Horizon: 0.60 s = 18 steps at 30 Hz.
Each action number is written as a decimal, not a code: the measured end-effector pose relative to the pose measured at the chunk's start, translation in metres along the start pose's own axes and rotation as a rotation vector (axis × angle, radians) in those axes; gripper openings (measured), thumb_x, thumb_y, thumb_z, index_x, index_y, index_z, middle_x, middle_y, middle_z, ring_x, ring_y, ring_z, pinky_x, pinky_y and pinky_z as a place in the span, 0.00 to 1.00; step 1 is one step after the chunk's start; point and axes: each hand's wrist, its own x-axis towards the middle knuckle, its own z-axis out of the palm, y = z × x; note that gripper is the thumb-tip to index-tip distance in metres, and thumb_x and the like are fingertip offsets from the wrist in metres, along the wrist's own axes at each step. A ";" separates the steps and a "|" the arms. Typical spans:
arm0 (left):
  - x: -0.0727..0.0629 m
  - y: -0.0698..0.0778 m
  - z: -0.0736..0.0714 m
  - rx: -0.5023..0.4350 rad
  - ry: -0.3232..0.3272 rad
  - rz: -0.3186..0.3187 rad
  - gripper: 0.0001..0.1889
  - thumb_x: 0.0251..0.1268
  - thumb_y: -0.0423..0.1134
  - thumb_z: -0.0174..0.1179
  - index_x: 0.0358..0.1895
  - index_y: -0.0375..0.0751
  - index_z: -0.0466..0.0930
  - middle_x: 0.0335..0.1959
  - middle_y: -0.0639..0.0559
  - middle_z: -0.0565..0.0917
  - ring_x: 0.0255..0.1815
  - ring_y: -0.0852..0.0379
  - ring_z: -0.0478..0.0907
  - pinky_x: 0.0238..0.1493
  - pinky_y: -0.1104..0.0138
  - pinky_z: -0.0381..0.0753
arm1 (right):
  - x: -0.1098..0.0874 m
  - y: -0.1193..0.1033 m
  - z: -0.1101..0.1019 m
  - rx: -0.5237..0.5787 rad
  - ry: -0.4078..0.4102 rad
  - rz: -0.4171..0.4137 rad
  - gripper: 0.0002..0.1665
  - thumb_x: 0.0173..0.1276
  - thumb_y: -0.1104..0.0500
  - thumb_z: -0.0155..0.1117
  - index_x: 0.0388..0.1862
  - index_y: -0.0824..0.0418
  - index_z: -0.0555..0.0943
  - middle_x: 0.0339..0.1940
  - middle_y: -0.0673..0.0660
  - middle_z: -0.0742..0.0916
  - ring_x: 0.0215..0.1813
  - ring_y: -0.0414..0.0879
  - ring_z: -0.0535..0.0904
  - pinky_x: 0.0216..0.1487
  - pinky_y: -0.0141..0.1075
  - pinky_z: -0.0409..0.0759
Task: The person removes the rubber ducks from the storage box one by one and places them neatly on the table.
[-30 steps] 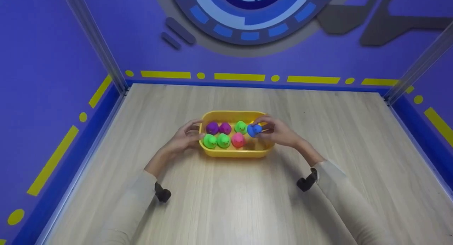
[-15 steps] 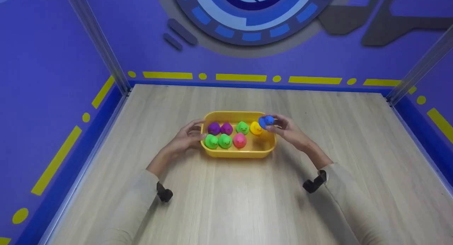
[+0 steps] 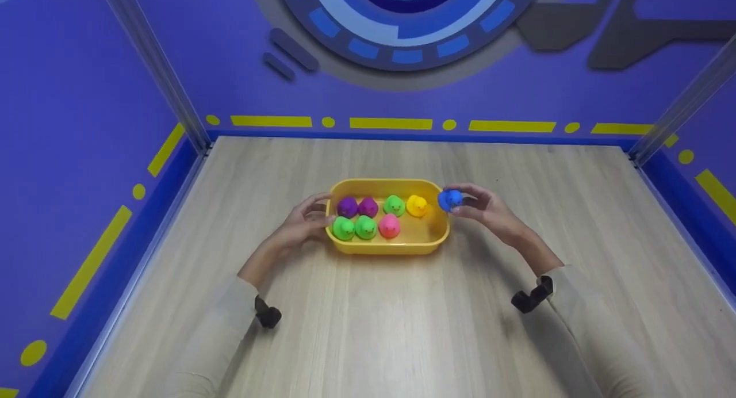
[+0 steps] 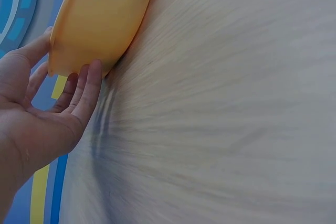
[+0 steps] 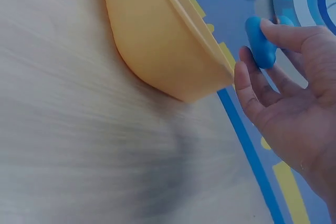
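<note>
My right hand [image 3: 489, 211] pinches a small blue toy duck [image 3: 450, 201] between thumb and fingers, just past the right end of a yellow plastic tub [image 3: 388, 249]. In the right wrist view the blue duck is raised beside the tub's rim, with the lower fingers loosely bent. At the tub's left end, my left hand [image 3: 299, 225] holds the wall, thumb at the rim and fingertips against the outside. Inside the tub sit a yellow duck [image 3: 417, 206], a pink duck [image 3: 389, 226], two purple ducks [image 3: 347, 207] and several green ducks [image 3: 365, 228].
A wood-grain table [image 3: 368, 323] carries the tub near its middle. Blue panels [image 3: 368, 99] with yellow dashes enclose the back and sides. A black wrist mount [image 3: 532, 294] sits on each sleeve.
My right hand has lifted the blue duck from above the tub's right part and moved it right, past the rim. The yellow duck beneath has come into sight. My left hand stays.
</note>
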 end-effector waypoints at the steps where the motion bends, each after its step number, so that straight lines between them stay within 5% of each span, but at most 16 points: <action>1: 0.000 0.000 0.000 0.000 0.001 0.000 0.32 0.71 0.41 0.66 0.75 0.55 0.66 0.69 0.41 0.67 0.65 0.45 0.74 0.54 0.58 0.86 | -0.001 0.001 -0.003 0.006 0.003 -0.005 0.32 0.70 0.56 0.72 0.71 0.60 0.75 0.69 0.53 0.80 0.64 0.42 0.82 0.63 0.29 0.81; 18: 0.000 0.001 0.000 -0.036 -0.005 -0.015 0.32 0.71 0.38 0.65 0.76 0.52 0.65 0.68 0.42 0.67 0.64 0.47 0.74 0.52 0.59 0.87 | -0.016 0.025 -0.040 -0.006 0.012 -0.030 0.30 0.75 0.57 0.65 0.73 0.63 0.72 0.70 0.47 0.80 0.66 0.36 0.78 0.65 0.25 0.78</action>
